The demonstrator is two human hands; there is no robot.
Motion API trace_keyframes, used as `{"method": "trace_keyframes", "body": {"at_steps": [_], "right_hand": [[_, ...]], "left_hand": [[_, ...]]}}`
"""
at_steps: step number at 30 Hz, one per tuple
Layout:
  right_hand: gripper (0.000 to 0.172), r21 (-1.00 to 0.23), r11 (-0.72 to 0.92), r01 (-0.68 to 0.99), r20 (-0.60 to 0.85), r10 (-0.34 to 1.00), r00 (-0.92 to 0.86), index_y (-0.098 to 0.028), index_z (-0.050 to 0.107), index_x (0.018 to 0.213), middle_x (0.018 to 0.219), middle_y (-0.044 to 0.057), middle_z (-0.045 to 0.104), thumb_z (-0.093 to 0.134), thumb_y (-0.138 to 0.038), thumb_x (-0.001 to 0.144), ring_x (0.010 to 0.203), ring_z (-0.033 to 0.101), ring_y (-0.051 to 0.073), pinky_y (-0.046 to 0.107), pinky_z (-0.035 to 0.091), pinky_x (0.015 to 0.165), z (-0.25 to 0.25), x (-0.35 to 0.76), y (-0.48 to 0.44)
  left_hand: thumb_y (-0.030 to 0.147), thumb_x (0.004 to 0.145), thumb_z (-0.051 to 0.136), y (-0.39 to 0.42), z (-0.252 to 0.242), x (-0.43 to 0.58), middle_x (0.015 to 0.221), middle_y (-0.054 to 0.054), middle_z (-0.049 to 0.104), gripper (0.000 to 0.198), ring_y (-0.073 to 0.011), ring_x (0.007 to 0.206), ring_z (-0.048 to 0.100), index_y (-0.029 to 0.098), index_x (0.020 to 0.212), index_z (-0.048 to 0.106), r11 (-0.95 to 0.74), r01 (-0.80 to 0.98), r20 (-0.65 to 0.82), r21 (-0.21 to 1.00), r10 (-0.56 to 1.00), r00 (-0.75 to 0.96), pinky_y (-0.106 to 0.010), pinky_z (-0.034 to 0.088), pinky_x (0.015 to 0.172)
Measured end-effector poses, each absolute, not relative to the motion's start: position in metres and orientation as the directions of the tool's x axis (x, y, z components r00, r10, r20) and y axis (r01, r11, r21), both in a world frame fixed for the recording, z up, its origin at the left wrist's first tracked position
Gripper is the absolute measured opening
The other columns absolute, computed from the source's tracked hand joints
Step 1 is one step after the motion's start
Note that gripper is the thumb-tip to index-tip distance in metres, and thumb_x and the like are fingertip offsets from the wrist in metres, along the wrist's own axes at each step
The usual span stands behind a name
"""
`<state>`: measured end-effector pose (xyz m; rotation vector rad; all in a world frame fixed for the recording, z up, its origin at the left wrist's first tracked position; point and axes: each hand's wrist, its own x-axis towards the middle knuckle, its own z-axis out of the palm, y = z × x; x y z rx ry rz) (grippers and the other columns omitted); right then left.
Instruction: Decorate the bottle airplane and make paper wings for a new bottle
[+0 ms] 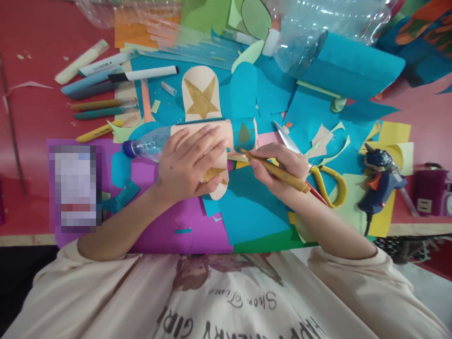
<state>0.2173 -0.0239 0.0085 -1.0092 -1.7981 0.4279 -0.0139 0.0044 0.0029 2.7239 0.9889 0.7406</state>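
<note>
My left hand point(190, 162) lies over a small plastic bottle point(148, 143) wrapped in cream paper with a gold star, fingers curled round it and pressing it on the table. The bottle's purple cap points left. My right hand point(278, 169) is closed on a yellow-handled brush point(278, 172), its tip touching the bottle's wrap near a star on blue paper point(244, 134). Another cream cut-out with a gold star point(201, 94) lies just beyond the bottle.
Yellow-handled scissors point(326, 181) and a blue glue gun point(379, 181) lie to the right. Markers and pens point(106, 77) sit at the upper left. Large clear bottles point(318, 28) stand at the back. Blue, purple, green and yellow paper sheets cover the red table.
</note>
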Motion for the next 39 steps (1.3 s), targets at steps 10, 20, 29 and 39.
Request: {"method": "trace_keyframes", "body": {"at_steps": [10, 20, 29, 39], "right_hand": [[0.01, -0.681, 0.594, 0.429, 0.609, 0.784, -0.119, -0.021, 0.064, 0.092, 0.077, -0.001, 0.072, 0.066, -0.014, 0.084, 0.065, 0.07, 0.013, 0.023, 0.058, 0.057, 0.0089, 0.2178, -0.0238], [0.006, -0.66, 0.601, 0.45, 0.594, 0.785, -0.177, -0.021, 0.063, 0.088, 0.076, 0.002, 0.073, 0.065, -0.016, 0.085, 0.066, 0.07, 0.014, 0.025, 0.059, 0.058, 0.0101, 0.2139, -0.0252], [0.017, -0.716, 0.567, 0.408, 0.578, 0.809, -0.108, -0.022, 0.066, 0.1, 0.087, 0.001, 0.075, 0.067, -0.014, 0.085, 0.074, 0.073, 0.014, 0.023, 0.06, 0.064, 0.0106, 0.2199, -0.0246], [0.009, -0.654, 0.588, 0.476, 0.587, 0.791, -0.171, -0.021, 0.068, 0.094, 0.082, 0.001, 0.076, 0.066, -0.018, 0.086, 0.069, 0.073, 0.015, 0.025, 0.061, 0.059, 0.0119, 0.2178, -0.0223]], "left_hand": [[0.062, 0.096, 0.027, 0.0042, 0.003, -0.0138, 0.141, -0.006, 0.059, 0.06, -0.0264, 0.132, 0.054, 0.029, 0.141, 0.047, -0.777, 0.588, 0.427, 0.225, 0.621, 0.657, -0.042, 0.035, 0.112], [0.054, 0.099, 0.029, 0.0054, 0.0054, -0.0131, 0.138, -0.011, 0.061, 0.058, -0.0265, 0.13, 0.056, 0.021, 0.145, 0.043, -0.831, 0.539, 0.528, 0.137, 0.522, 0.67, -0.042, 0.037, 0.109], [0.051, 0.099, 0.03, 0.0057, 0.0066, -0.0105, 0.132, -0.015, 0.065, 0.057, -0.0273, 0.125, 0.06, 0.015, 0.137, 0.052, -0.838, 0.537, 0.569, 0.094, 0.488, 0.662, -0.041, 0.04, 0.106], [0.052, 0.099, 0.029, 0.0055, 0.0078, -0.0109, 0.133, -0.012, 0.065, 0.056, -0.0248, 0.127, 0.059, 0.02, 0.141, 0.046, -0.826, 0.557, 0.547, 0.087, 0.507, 0.666, -0.04, 0.039, 0.107]]}}
